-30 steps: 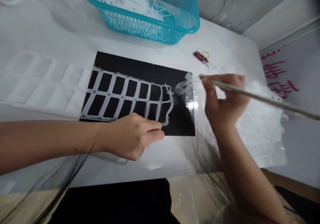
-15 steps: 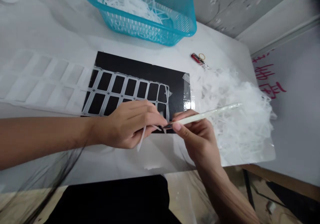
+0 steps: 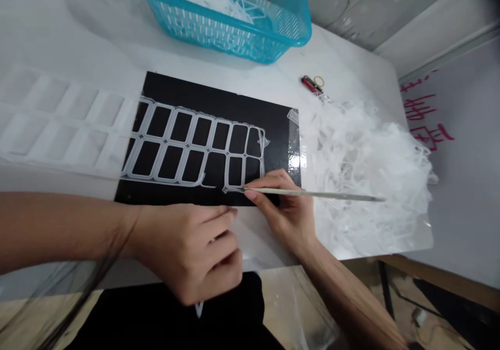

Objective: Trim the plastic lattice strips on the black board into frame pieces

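My right hand is closed around a slim, whitish pen-like tool, held nearly level. Its tip meets the lower edge of a translucent white plastic sheet of rectangular frames, near the right end. The sheet lies on a black board and runs off it to the left. In its lower row, one frame's bottom edge has a gap. My left hand is closed in front of the board, over the table's front edge. A thin white plastic strip pokes out beneath its fingers.
A blue basket with white plastic scraps stands at the back. A large heap of clear-white scraps covers the table's right side. Behind it lie a red-handled tool and a yellowish ring. A whiteboard with red writing borders the right.
My left hand has moved away from the sheet toward me, with the strip. My right hand has shifted slightly left, its tool now flatter and against the sheet's lower edge.
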